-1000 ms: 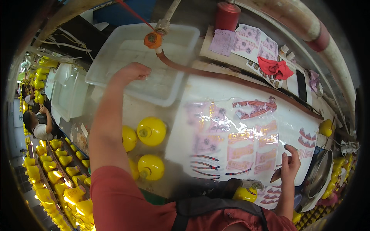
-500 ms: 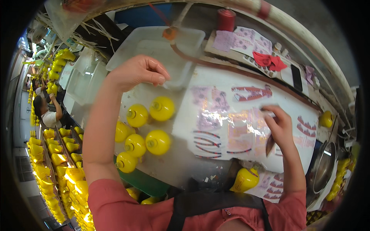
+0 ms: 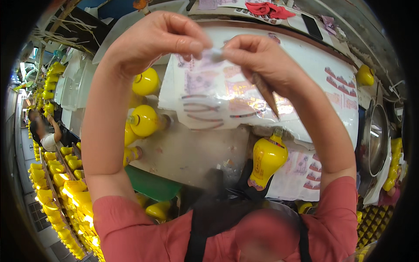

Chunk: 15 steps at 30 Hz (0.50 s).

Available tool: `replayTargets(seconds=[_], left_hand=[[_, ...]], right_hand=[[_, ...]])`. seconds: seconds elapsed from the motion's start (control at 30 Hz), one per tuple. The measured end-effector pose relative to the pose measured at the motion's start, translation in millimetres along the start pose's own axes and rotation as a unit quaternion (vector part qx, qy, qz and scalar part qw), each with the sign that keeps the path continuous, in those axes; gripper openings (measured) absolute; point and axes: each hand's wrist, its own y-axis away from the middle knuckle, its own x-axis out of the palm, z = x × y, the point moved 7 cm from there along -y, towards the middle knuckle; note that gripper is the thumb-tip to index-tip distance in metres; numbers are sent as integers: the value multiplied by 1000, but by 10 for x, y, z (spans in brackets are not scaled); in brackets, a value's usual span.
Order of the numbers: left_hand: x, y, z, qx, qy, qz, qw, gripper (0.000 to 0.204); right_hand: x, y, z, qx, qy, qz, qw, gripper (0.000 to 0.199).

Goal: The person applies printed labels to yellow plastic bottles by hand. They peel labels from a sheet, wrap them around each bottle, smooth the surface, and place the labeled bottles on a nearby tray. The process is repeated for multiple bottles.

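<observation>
Two bare hands meet, raised above the table [image 3: 187, 150], and between their fingertips is a small whitish, film-like piece [image 3: 214, 55], soft in look and blurred. It could tear or fold onto itself, because it seems thin and the two hands may pull it unequally. It could also slip, since the fingers look shiny and perhaps wet. A further risk is the slender brown pointed tool [image 3: 265, 94], whose tip hangs over the glossy sheet with pink and orange prints [image 3: 238, 89]; if the wrist drops, the tip could scratch a print.

The left hand [image 3: 163, 43] comes in from the left with its wrist bent inward, thumb and forefinger closed on the piece, though the blur hides exactly which edge. The right hand [image 3: 264, 61] pinches the other side with thumb and forefinger, and keeps the tool under its palm, pointing down to the right. Both elbows are bent, so the forearms make an arch. Nearer to the body, a glossy yellow gourd-shaped vase [image 3: 267, 161] has its neck pointing away from the person; no hand touches it.
</observation>
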Motion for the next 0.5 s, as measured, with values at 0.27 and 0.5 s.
replayTargets(seconds=[0.27,0.5], left_hand=[[430,76,284,-17,-74,-116,990,26],[1280,637,445,71,-91,-97,989,28]], right_hand=[[-345,602,192,-108,157,-60,980,23],[-123,1635,-12,-105,263,-105,953,27]])
